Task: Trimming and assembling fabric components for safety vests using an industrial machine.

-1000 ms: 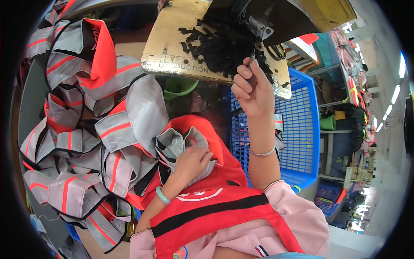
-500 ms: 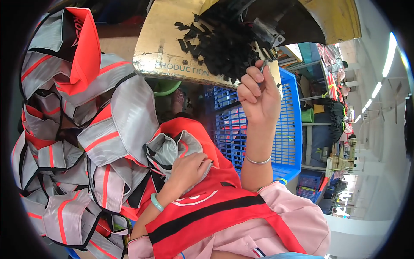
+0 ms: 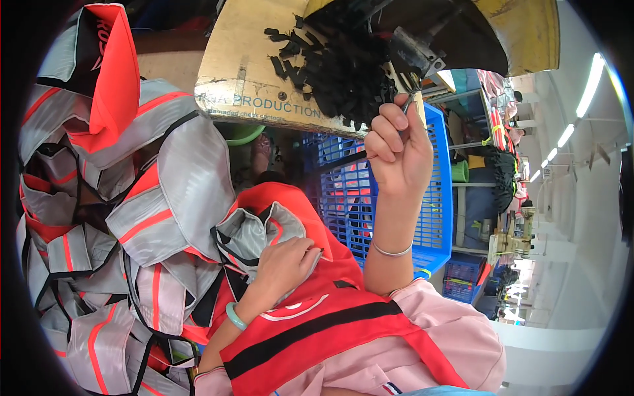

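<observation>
Right hand (image 3: 396,148) raised in the upper centre of the frame, fingers curled shut, thumb and forefinger pinching a small metal piece (image 3: 411,100) at their tips; what the piece is cannot be told. The piece sits at the top of the hand, touching the edge of a heap of black clips (image 3: 343,72) that lies on a tilted cardboard sheet (image 3: 244,72) across the top of the frame. A thin bangle (image 3: 391,251) rings the right wrist. Left hand (image 3: 284,264) lower, centre of the frame, fingers bent and closed on a fold of the orange vest (image 3: 290,218) with grey reflective panels; the vest lies directly under and around this hand, draped over the lap. A green bracelet (image 3: 234,315) sits on the left wrist. Left half of the frame: a pile of vests (image 3: 119,218), grey and orange, touching the held vest on its left side. Behind the right forearm, a blue plastic crate (image 3: 429,218) stands upright. Lower frame: a red apron with black stripe (image 3: 317,336) over a pink sleeve (image 3: 456,330).
</observation>
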The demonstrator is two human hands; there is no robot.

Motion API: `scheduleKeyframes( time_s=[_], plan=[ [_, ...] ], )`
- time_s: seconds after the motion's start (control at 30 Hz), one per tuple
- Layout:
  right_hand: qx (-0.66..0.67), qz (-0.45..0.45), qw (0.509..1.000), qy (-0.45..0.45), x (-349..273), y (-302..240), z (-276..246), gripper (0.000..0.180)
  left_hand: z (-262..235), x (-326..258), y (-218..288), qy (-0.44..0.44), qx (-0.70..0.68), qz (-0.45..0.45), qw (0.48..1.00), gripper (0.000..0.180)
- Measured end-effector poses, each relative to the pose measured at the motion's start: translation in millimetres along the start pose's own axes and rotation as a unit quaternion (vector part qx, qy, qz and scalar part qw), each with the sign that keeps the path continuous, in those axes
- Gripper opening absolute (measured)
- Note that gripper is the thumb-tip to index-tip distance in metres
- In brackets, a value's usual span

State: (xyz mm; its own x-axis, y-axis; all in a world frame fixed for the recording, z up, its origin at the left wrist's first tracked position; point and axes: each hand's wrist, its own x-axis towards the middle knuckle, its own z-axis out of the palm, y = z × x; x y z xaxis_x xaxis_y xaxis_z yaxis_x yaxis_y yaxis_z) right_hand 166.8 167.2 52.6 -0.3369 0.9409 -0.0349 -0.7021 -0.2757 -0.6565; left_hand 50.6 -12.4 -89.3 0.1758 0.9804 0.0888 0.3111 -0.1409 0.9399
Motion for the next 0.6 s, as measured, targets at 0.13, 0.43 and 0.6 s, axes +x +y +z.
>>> scheduleKeyframes(
  time_s=[0.13, 0.43, 0.6],
  plan=[
    [0.04, 0.002, 0.999, -0.002, 1.2, -2.3, 3.0, 0.023, 1.5, 1.5, -2.8, 0.003, -0.003, 0.001, 1.0, 0.018],
    [0.049, -0.012, 0.999, 0.005, 1.4, 1.8, 4.6, 0.023, 1.0, 3.5, -4.4, 0.0, -0.004, 0.006, 1.0, 0.018],
    [0.067, -0.015, 0.998, 0.011, 1.4, 3.2, 6.2, 0.022, 2.1, 2.0, -7.3, 0.001, -0.005, 0.002, 1.0, 0.017]
  ],
)
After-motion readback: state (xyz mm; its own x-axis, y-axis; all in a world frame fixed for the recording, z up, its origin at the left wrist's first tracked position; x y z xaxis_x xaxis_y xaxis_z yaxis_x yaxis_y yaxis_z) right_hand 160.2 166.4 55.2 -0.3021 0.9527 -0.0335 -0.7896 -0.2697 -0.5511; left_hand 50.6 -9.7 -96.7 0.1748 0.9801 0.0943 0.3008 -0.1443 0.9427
